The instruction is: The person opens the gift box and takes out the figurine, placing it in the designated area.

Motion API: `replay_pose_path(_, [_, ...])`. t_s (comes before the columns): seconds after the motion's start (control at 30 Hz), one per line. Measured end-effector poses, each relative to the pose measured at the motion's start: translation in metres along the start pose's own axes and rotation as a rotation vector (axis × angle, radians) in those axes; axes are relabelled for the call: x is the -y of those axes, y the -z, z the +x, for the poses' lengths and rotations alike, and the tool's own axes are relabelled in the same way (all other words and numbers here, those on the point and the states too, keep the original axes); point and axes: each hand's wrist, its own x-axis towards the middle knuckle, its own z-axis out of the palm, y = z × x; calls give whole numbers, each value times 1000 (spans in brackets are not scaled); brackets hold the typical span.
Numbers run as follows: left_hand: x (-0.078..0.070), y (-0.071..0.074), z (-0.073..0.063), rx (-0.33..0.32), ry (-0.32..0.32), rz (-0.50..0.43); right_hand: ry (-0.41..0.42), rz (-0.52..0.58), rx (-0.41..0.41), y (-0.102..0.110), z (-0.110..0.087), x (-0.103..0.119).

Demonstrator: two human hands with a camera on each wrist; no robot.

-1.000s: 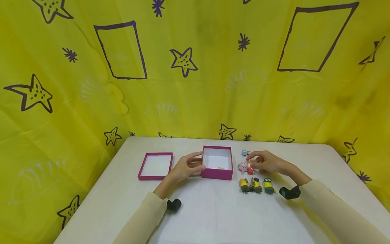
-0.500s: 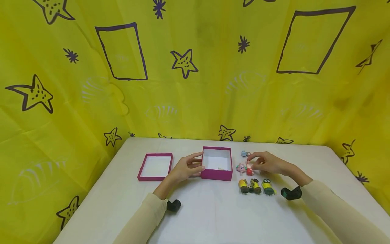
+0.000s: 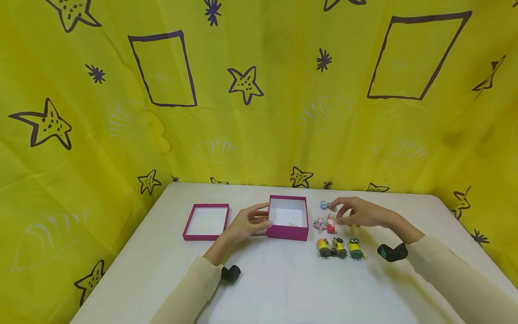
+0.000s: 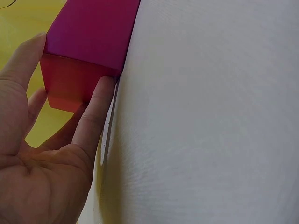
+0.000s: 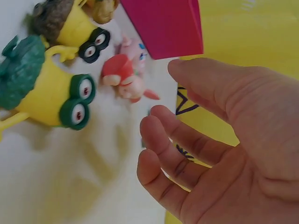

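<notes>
My left hand [image 3: 244,223] rests its fingertips and thumb against the left side of a magenta box [image 3: 288,232]. In the left wrist view, extended fingers touch the box's side and lower corner. My right hand [image 3: 362,213] hovers with loosely bent fingers, nothing between them. Just left of it lie a small red-and-pink figurine [image 3: 331,225] and a round pink figurine [image 3: 320,224]. Its index fingertip is near a small blue figurine [image 3: 324,204]. In the right wrist view, the red-and-pink figurine [image 5: 117,70] lies apart from the fingers.
Several yellow minion figurines, one with green goggles [image 3: 355,249], line up nearer to me. A matching magenta lid [image 3: 206,237] lies left of the left hand. Something small and pale [image 3: 293,224] is inside the box. A yellow patterned curtain [image 3: 251,126] hangs behind the white table [image 3: 279,288].
My right hand has let go of the red-and-pink figurine and moved up and right, leaving it beside the round pink one. The left hand and box stay in place.
</notes>
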Motion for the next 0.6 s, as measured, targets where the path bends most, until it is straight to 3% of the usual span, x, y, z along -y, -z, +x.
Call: replay_pose_path(0.6, [1, 0, 0, 1, -3, 11, 28, -11, 22, 13, -4, 33])
